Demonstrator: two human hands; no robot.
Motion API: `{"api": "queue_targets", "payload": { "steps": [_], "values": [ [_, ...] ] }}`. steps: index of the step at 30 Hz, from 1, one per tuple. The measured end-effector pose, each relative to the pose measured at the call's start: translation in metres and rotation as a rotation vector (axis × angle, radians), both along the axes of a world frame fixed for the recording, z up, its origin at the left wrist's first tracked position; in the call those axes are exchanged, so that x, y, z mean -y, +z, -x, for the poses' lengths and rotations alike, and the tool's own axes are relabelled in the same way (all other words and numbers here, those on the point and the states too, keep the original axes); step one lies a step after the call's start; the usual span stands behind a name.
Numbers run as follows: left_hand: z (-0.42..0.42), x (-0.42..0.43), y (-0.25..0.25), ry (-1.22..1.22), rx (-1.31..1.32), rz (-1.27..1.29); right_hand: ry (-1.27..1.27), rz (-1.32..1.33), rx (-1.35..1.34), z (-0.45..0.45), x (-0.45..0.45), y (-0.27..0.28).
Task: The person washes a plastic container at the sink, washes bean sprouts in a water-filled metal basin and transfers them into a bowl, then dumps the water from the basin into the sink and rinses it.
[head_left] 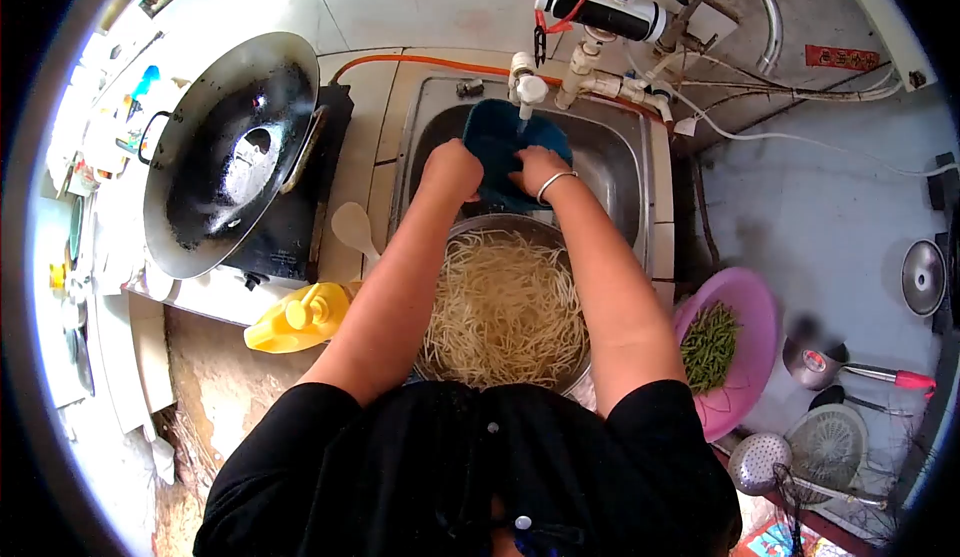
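Your left hand [456,169] grips the near left edge of the teal basin [497,122], which sits in the sink [622,172] under the tap [530,91]. Your right hand [540,169] is at the basin's right side, thumb pointing inward, fingers slightly curled; you can't tell whether it pinches the rim. Pale strips [505,307] fill the bowl [577,385] just before the sink, between your forearms. The wok [225,157] sits left, on the stove [300,225].

A wok [235,157] sits on a stove [325,187] left of the sink [625,172]; a basin [515,144] lies in the sink, and a tub [757,342] of green beans [711,347] stands right.
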State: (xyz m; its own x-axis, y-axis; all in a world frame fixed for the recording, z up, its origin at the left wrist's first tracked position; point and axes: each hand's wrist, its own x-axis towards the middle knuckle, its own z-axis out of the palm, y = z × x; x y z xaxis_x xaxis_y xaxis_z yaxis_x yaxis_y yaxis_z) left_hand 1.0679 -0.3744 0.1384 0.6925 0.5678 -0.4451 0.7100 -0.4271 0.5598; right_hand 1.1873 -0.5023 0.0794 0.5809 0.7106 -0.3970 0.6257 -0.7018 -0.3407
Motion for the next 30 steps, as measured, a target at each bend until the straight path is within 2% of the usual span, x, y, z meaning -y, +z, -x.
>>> {"api": "queue_targets", "payload": {
  "steps": [2, 4, 5, 6, 8, 11, 13, 17, 18, 20, 22, 30],
  "values": [
    [-0.001, 0.000, -0.008, -0.145, -0.042, -0.097, 0.127, 0.150, 0.276, 0.008, 0.001, 0.000],
    [0.005, 0.012, 0.015, -0.074, -0.018, -0.105, 0.145, 0.229, 0.271, 0.007, -0.001, -0.008],
    [0.005, 0.008, 0.003, -0.075, -0.015, -0.107, 0.163, 0.310, 0.267, 0.007, -0.002, -0.012],
    [0.006, 0.002, -0.022, -0.263, -0.002, -0.263, 0.162, 0.309, 0.272, 0.008, -0.003, -0.018],
    [0.010, 0.002, -0.026, -0.445, 0.019, -0.415, 0.025, 0.225, 0.077, 0.009, -0.001, -0.029],
    [0.015, 0.013, 0.007, -0.322, 0.042, -0.362, 0.067, 0.316, 0.005, 0.009, 0.000, -0.012],
    [0.012, 0.013, 0.012, 0.010, 0.056, 0.088, 0.086, 0.297, 0.030, 0.007, 0.004, -0.008],
    [0.007, 0.010, 0.000, 0.038, 0.068, 0.085, 0.084, 0.244, 0.092, 0.011, 0.008, 0.007],
    [0.006, 0.005, -0.007, -0.120, 0.065, -0.037, 0.080, 0.243, 0.091, 0.011, 0.009, 0.008],
    [0.003, 0.003, -0.022, -0.284, 0.060, -0.159, 0.073, 0.243, 0.078, 0.012, 0.010, 0.010],
    [0.002, 0.014, 0.001, -0.013, 0.053, 0.015, 0.084, 0.256, 0.078, 0.011, 0.013, 0.003],
    [-0.002, 0.023, 0.001, 0.012, 0.118, 0.112, 0.046, 0.259, 0.046, 0.009, 0.031, 0.018]
  ]
}}
